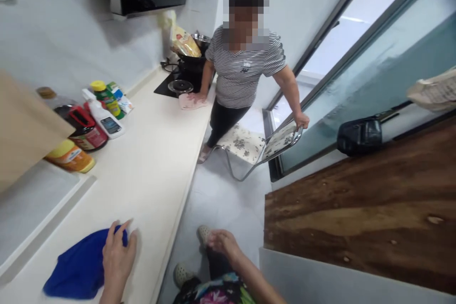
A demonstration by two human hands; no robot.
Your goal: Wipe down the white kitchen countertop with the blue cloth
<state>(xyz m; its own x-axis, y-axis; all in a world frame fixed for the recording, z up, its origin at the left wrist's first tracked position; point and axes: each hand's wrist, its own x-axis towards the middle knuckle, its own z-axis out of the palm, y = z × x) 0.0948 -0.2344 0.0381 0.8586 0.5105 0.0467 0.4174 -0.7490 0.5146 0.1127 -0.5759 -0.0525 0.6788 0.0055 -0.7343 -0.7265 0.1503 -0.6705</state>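
Observation:
My left hand [118, 254] is over the right edge of a blue cloth [80, 266] on the pale countertop [142, 166]. Its fingers are spread; whether the palm presses on the cloth is hard to see. My right hand [223, 243] hangs in front of my body, off the counter, its fingers loosely curled together with nothing visible in them. At the counter's far end, another person [237, 73] in a striped shirt rests one hand on a pink cloth [192, 101]. That person's other hand grips the backrest of a metal-framed chair [245, 145].
Along the wall stand a white spray bottle [105, 116], a red-capped jar [87, 130], a yellow container [73, 156] and a green bottle [107, 97]. A stove [166, 86] with a wok is farther back. A wooden board [356, 204] and sliding glass door [359, 57] are at right.

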